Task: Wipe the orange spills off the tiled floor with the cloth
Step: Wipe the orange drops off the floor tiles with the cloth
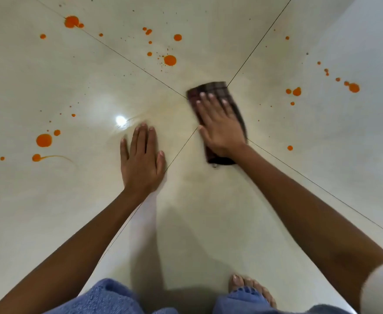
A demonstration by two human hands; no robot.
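Head view: right hand point(220, 125) flat on cloth point(217, 89), left hand point(141, 159) flat on floor point(72, 200).

The view looks evenly bright to me, lit from overhead: a hard white glare spot point(120, 120) burns on the glossy tiled floor point(50, 200) just beyond the left hand point(141, 164), which reads sharp. Soft shadows point(179, 241) pool between the arms. Motion blur smears the cloth point(211, 90) and the right hand point(220, 129). The wide lens stretches the edges, and the white sleeve point(378, 288) is soft.
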